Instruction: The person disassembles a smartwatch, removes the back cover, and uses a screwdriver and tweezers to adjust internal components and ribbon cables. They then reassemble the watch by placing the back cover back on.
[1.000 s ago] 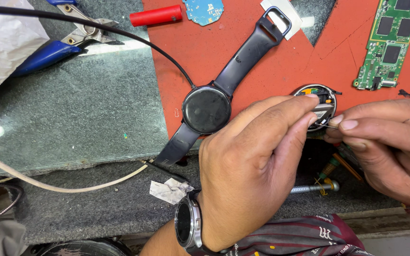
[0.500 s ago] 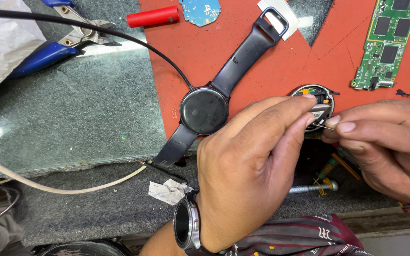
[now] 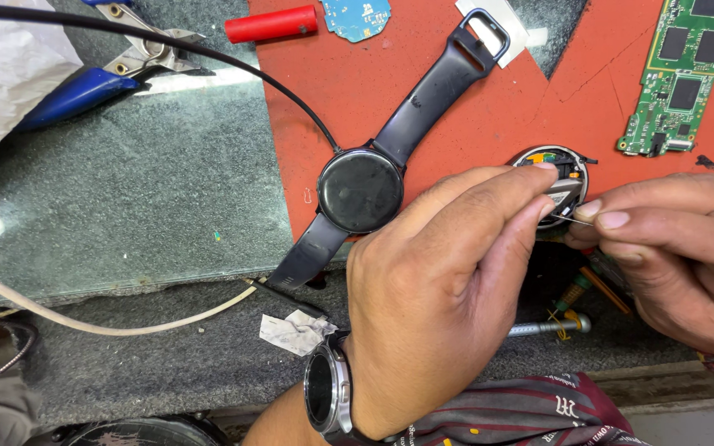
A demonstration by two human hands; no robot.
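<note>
1. My left hand (image 3: 448, 306) reaches across with thumb and forefinger pinched on a small silvery metal part (image 3: 565, 194) at the edge of the opened round watch body (image 3: 551, 177), whose orange and dark innards show. I judge the pinch keeps the part from shifting.
2. My right hand (image 3: 671, 248) comes in from the other side, fingertips closed on a thin wire-like pin (image 3: 572, 220) that points at that same part; the two hands nearly meet over the watch body (whether they touch, I cannot tell).
3. The watch body lies on the red rubber work mat (image 3: 456, 107), near its front edge, probably so small pieces stay visible and do not roll.
4. Just to the left on the mat lies a black round-faced smartwatch with a dark strap (image 3: 361, 188), face up, untouched.
5. A green circuit board (image 3: 679, 78) sits at the mat's far right corner, a small blue round board (image 3: 357, 16) and a red cylinder (image 3: 272, 25) at its far edge.
6. Blue-handled pliers (image 3: 101, 78) rest on the grey glass-topped bench (image 3: 126, 206), well apart from my hands.
7. A white label strip (image 3: 497, 21) lies under the strap's buckle; its marks are too small to tell.
</note>
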